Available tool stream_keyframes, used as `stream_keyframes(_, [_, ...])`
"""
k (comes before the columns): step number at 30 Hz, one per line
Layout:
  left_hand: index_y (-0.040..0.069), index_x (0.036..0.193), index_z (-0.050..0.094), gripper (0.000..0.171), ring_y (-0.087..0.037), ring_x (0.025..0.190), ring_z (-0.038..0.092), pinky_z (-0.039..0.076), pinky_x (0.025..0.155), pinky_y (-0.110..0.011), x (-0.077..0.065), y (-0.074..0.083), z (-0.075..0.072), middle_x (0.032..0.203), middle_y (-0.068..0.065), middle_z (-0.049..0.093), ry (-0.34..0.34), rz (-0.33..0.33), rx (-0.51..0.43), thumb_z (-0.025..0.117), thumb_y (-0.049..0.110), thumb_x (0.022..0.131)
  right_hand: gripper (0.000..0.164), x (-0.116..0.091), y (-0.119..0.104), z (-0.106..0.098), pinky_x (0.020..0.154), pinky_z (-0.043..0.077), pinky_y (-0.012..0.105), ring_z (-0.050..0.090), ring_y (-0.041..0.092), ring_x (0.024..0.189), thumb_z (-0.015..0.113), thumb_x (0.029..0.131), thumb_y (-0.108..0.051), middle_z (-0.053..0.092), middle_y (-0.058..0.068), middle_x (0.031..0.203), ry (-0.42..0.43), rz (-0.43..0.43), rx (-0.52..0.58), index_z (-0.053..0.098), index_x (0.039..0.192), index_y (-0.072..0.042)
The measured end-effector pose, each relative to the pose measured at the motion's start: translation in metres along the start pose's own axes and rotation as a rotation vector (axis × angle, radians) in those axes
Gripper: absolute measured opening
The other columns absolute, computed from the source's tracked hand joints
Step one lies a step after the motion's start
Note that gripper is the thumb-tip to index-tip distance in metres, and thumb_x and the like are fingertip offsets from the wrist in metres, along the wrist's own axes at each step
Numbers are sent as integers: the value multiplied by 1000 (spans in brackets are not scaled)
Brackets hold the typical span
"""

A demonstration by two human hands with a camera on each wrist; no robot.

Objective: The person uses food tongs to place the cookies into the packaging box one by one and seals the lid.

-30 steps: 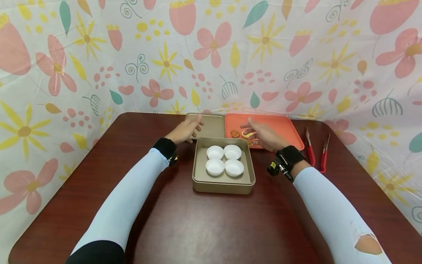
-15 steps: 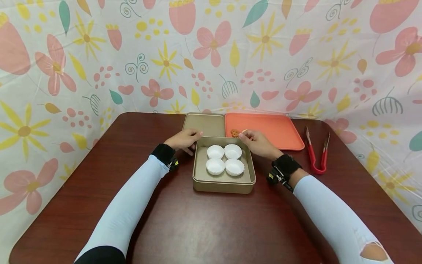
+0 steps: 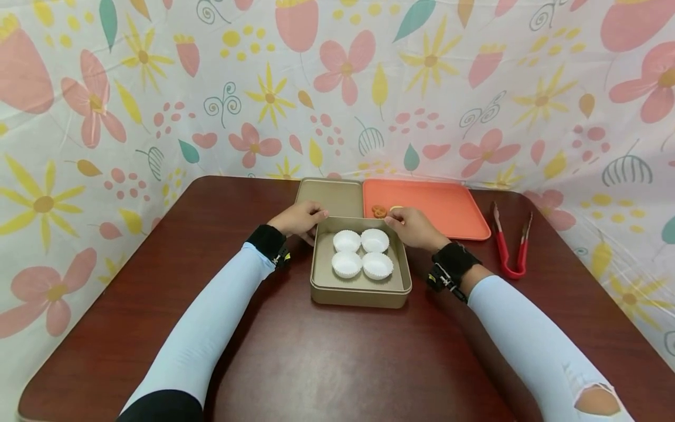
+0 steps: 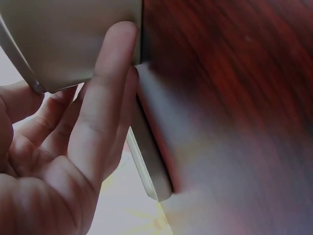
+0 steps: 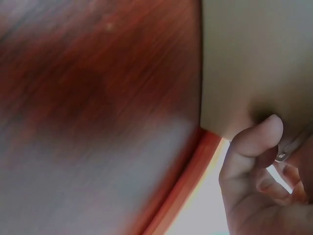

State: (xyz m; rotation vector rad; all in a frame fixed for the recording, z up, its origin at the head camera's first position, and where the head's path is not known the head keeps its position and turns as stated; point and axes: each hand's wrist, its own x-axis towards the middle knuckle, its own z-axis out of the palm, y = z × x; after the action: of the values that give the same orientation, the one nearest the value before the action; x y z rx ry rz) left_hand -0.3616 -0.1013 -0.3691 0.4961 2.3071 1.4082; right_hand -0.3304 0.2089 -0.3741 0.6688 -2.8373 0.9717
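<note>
A gold rectangular tin [image 3: 361,298] stands in the middle of the table, holding several white fluted paper cups [image 3: 377,266]. My left hand [image 3: 300,220] grips its far left corner. In the left wrist view one finger lies against the tin's side [image 4: 63,39] and the thumb is at the rim. At the far right corner, my right hand [image 3: 416,227] holds the tin, its thumb [image 5: 261,137] pressed to the wall and the other fingers curled behind the corner, partly hidden.
Behind the tin lie its gold lid [image 3: 332,197] and an orange tray [image 3: 437,205] bearing a small brown pretzel-shaped piece [image 3: 379,211]. Red-handled tongs [image 3: 511,252] lie at the right of the dark wooden table [image 3: 316,363]. A flowered cloth [image 3: 337,105] hangs behind.
Both hands have come down from above the lid and tray onto the tin's far corners. The tin has stayed in place on the table.
</note>
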Motion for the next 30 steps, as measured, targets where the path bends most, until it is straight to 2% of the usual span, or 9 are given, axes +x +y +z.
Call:
stream_keyframes(4, [-9,120,58,34,-26,79,57,65,69,-44,1,3,0,108,-25,55,10,-23,4,46,22,112,20,1,-3,0,73,38,38,48,26,78,51,109,-12,55,12,84,3,-1,-44,64,100,0])
stream_keyframes(7, [-7,121,58,33,-27,80,59,65,69,-44,1,4,1,109,-25,56,17,-34,19,47,22,112,20,0,-4,0,73,39,38,49,26,79,50,110,-12,56,12,87,4,5,-56,65,104,0])
stream_keyframes(11, [-8,120,58,33,-25,76,59,65,69,-46,-1,6,2,104,-23,55,16,-40,37,46,22,112,21,-3,-7,0,69,38,36,48,25,73,50,110,-14,52,11,81,-8,29,-59,64,101,-1])
stream_keyframes(15, [-9,121,57,33,-24,75,57,65,70,-46,-3,7,4,103,-23,52,2,-41,35,45,20,112,21,-7,-8,1,69,42,36,52,25,77,51,110,-14,57,10,85,-8,54,-76,66,103,-2])
stream_keyframes(18, [-9,122,56,33,-25,77,58,65,68,-45,-6,8,6,107,-24,53,-9,-48,27,44,20,112,21,-10,-10,2,70,45,36,55,25,80,51,110,-14,60,10,88,-8,50,-82,67,105,-1])
stream_keyframes(25, [-10,122,53,33,-34,87,61,65,70,-45,-14,9,9,112,-26,53,-44,-52,17,42,20,113,18,-16,-12,3,63,42,33,51,22,71,50,109,-11,52,8,79,-27,35,-87,64,105,-1])
stream_keyframes(30, [-10,120,52,32,-35,88,62,65,70,-45,-19,10,11,110,-26,53,-64,-46,13,42,19,113,17,-21,-15,3,64,45,34,53,23,73,50,109,-9,54,8,79,-33,16,-111,64,105,0])
